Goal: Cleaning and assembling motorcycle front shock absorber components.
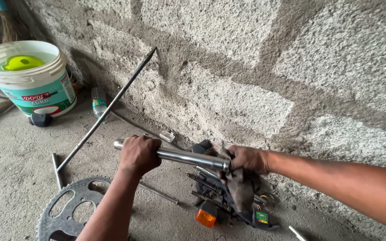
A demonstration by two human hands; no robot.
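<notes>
Two bare hands are gripping one polished metal tube (188, 157) and holding it nearly level above the concrete floor (14, 178), close to a rough block wall (246, 67). The left hand (139, 154) is reaching forward from the lower edge of the view, knuckles up, and is clenching around the tube near its left end, so that a short stub is sticking out past the fist. The right hand (245, 159) is coming in from the right on an outstretched forearm and is pressing a dark greasy rag (240, 185) around the tube's right end; the rag is hanging down below the fist.

At the far left a white plastic bucket (34, 78) with a teal and red label band is standing by the wall, a yellow-green piece lying inside it. A small clear bottle (98, 103) with a green label is standing beside the wall to its right. A long thin rod (108, 109) is leaning against the wall. A toothed chain sprocket (63, 209) is lying flat below the left forearm. Under the rag, dark tools, an orange indicator lamp (206, 218) and a small green-labelled box (261, 218) are lying in a heap.
</notes>
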